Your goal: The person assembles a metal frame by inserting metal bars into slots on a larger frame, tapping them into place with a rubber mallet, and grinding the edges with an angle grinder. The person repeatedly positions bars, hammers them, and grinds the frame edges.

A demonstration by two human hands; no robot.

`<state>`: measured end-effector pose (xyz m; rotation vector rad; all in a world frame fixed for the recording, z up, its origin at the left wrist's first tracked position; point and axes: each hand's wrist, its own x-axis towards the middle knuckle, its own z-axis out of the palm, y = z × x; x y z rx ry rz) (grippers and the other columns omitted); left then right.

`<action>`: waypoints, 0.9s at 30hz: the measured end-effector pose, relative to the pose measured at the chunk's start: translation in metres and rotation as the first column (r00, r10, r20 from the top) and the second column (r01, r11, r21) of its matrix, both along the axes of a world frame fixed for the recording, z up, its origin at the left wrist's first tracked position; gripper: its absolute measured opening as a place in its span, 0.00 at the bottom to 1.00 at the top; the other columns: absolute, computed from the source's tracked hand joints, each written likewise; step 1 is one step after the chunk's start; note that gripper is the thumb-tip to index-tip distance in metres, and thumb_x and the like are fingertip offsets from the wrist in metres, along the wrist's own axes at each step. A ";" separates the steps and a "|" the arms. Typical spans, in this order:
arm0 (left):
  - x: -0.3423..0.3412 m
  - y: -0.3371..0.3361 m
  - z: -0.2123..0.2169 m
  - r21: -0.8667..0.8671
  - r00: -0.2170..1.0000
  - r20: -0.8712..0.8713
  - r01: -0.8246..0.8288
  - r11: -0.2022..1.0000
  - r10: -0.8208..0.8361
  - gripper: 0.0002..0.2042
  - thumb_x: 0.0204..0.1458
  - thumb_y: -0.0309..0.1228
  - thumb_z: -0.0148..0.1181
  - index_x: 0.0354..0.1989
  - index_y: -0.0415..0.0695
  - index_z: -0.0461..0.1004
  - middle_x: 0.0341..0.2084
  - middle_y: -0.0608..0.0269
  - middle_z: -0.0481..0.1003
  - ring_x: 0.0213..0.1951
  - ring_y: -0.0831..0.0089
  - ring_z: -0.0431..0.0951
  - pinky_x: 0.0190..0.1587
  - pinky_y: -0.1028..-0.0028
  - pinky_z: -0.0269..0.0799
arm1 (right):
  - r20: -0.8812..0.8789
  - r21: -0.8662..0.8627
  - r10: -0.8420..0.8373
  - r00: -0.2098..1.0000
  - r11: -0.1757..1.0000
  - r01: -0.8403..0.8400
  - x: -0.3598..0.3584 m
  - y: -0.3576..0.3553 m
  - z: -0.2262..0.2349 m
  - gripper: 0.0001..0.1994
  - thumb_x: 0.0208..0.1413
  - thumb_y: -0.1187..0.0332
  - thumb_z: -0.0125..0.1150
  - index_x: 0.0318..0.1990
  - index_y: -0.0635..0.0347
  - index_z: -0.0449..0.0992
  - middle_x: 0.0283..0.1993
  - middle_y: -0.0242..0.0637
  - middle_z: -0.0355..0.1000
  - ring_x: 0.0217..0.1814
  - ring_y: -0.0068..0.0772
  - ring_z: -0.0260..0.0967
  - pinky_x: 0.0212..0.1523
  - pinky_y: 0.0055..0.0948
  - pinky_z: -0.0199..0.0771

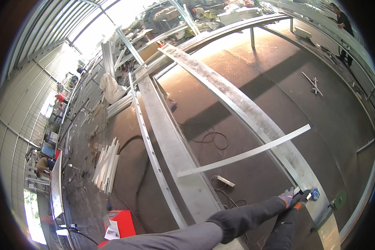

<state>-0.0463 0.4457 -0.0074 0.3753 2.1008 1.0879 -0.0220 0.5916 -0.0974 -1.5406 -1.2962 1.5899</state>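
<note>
My left hand (286, 197), in a grey glove with an orange cuff, is at the inner edge of a long metal beam (254, 112). Its fingers look closed by a small pale piece, too small to name. Beside it, nearly touching, my right hand (301, 201) in a darker glove reaches over the beam, fingers bent together; what they hold is hidden. Just past the right fingertips, a round blue object (315, 194) rests on the beam. Farther right sits a tool with a green disc (340, 199). A thin pale metal strip (246, 155) lies across this beam and a parallel one (164, 129).
A narrow slotted rail (148, 141) runs at the left. On the dark floor are a power strip (226, 181), coiled cable (214, 140), a stack of pale bars (107, 166) and a red box (123, 223). Another person (343, 29) stands at the far right.
</note>
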 end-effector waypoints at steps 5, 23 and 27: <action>-0.017 0.030 -0.019 0.068 0.981 0.174 -0.101 0.993 0.088 0.36 0.61 0.57 0.45 0.71 0.44 0.54 0.56 0.34 0.72 0.60 0.42 0.72 0.59 0.53 0.67 | -0.279 -0.033 -0.101 0.955 0.995 0.096 -0.030 0.022 -0.026 0.26 0.60 0.42 0.61 0.45 0.59 0.79 0.39 0.34 0.77 0.35 0.32 0.73 0.37 0.32 0.74; -0.061 0.086 0.009 0.078 0.991 -0.094 -0.084 0.993 0.091 0.22 0.63 0.49 0.51 0.44 0.38 0.71 0.37 0.38 0.78 0.42 0.41 0.80 0.42 0.50 0.73 | -0.547 -0.492 0.109 0.830 0.760 -0.424 0.045 0.000 0.036 0.19 0.67 0.48 0.51 0.43 0.54 0.76 0.34 0.38 0.76 0.34 0.37 0.75 0.39 0.40 0.79; -0.090 0.110 -0.001 0.096 0.950 -0.282 -0.111 0.989 0.134 0.29 0.62 0.57 0.48 0.44 0.36 0.73 0.32 0.36 0.79 0.38 0.38 0.80 0.41 0.50 0.74 | -0.223 -0.535 0.176 0.959 0.800 -0.272 0.142 -0.127 0.079 0.23 0.67 0.44 0.49 0.46 0.56 0.77 0.34 0.37 0.76 0.32 0.39 0.75 0.36 0.39 0.79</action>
